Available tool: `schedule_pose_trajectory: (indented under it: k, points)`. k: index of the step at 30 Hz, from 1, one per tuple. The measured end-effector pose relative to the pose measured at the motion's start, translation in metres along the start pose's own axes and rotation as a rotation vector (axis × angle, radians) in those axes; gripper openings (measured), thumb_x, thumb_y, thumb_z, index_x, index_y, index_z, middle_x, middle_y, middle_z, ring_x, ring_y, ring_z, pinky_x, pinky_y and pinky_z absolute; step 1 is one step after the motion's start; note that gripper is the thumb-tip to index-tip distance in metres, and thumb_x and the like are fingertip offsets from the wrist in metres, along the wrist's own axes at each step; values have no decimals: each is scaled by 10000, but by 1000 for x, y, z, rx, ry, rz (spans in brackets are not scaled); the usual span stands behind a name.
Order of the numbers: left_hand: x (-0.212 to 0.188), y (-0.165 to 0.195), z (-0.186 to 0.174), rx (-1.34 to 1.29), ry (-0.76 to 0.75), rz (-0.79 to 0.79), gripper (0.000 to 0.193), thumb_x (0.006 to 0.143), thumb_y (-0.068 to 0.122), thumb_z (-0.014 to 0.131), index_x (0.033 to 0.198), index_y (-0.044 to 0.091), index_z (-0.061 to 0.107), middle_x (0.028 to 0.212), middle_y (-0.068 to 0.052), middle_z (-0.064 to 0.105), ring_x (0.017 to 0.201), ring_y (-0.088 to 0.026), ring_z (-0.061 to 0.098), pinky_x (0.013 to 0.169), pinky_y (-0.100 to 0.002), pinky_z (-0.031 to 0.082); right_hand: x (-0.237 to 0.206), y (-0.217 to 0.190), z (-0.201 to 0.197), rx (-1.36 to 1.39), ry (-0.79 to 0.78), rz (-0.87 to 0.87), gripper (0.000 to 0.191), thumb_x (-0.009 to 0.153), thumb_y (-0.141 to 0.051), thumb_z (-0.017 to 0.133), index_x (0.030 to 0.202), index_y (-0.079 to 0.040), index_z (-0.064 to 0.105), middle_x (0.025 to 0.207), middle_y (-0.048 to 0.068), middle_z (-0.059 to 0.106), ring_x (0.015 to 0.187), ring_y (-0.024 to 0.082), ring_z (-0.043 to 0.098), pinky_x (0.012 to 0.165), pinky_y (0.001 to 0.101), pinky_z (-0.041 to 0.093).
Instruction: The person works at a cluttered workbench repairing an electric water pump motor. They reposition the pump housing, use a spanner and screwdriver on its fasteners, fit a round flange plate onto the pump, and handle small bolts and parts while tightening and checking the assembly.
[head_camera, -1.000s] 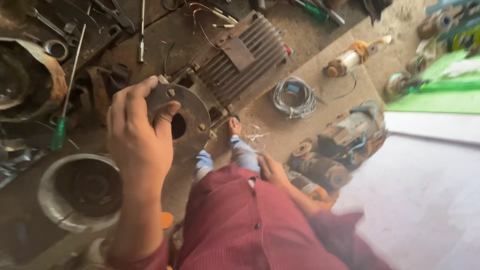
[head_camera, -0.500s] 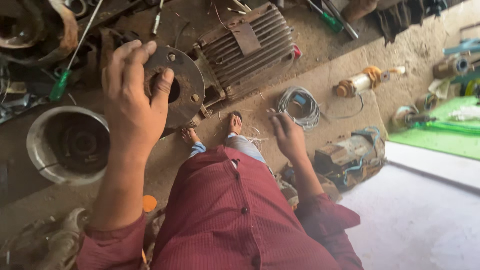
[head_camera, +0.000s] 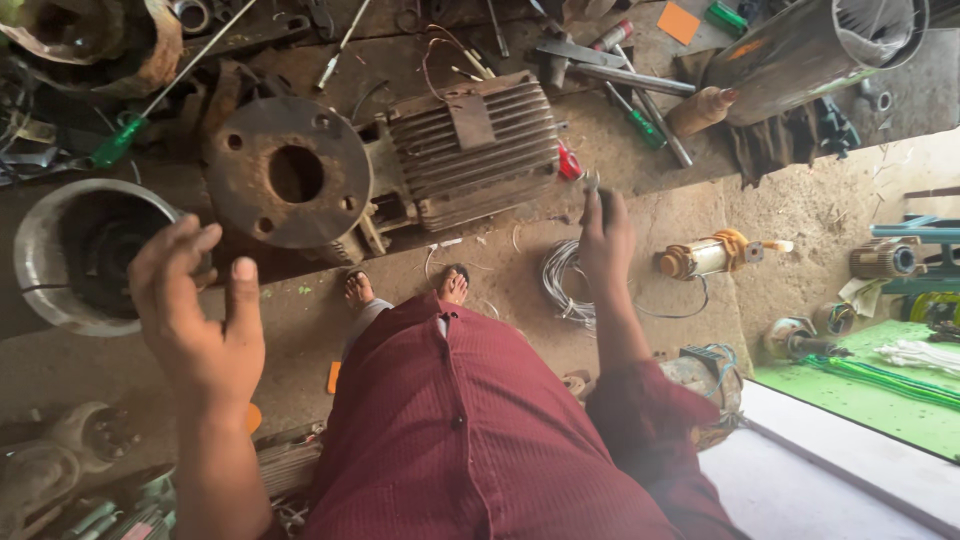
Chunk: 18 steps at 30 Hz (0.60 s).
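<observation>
My left hand (head_camera: 195, 320) hovers open, holding nothing, with the rusty round flange (head_camera: 288, 171) of the finned electric motor (head_camera: 475, 150) at its one o'clock. My right hand (head_camera: 605, 235) reaches down above a wire coil (head_camera: 565, 285), at four o'clock from the motor.

A motor repair workshop, seen from above by someone standing barefoot on a dusty concrete floor (head_camera: 700, 330). A finned electric motor (head_camera: 470, 150) with a rusty round flange (head_camera: 288, 172) lies among screwdrivers (head_camera: 150, 105), metal rods, a round metal housing (head_camera: 75, 255), a coil of wire (head_camera: 565, 285) and a small wound rotor (head_camera: 710, 255). More motor parts and grimy scrap crowd the edges, beside a green mat (head_camera: 880, 395).
</observation>
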<state>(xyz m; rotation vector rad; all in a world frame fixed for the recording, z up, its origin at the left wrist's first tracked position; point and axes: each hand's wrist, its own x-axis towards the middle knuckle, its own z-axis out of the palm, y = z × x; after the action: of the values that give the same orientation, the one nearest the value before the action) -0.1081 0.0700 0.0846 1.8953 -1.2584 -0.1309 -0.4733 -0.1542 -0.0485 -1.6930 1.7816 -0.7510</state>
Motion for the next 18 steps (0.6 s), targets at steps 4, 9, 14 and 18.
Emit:
schedule_pose_trajectory:
  k: [4,9,14,18]
  points:
    - [-23,15,15,19,40,-20,239,1118,99,722,1319,13,627,1443,-134,563,1333,-257,586,954,-314,582,53,36,5,-227,-2,-255,254,995,-171,595,1206,-58,678,1070,210,692,1013,405,659,878,490,508]
    - [-33,32,16,65,38,-10,243,1084,88,731,1303,32,640,1413,-121,583,1321,-263,569,953,-328,573,90,44,9,-318,-32,-402,298,929,-107,641,1223,-107,686,1132,195,645,1069,423,607,916,491,483]
    - [-34,46,14,98,51,-62,247,1060,80,729,1300,57,674,1398,-96,596,1320,-265,571,992,-349,574,106,45,9,-273,-28,-444,351,882,-94,686,1233,-98,680,1127,199,628,1065,430,592,920,494,473]
    - [-36,54,15,99,46,-61,229,1047,82,732,1268,51,679,1378,-89,611,1302,-263,592,953,-342,570,104,50,11,-238,-1,-417,309,903,-113,694,1212,-100,689,1122,185,631,1059,413,605,920,486,483]
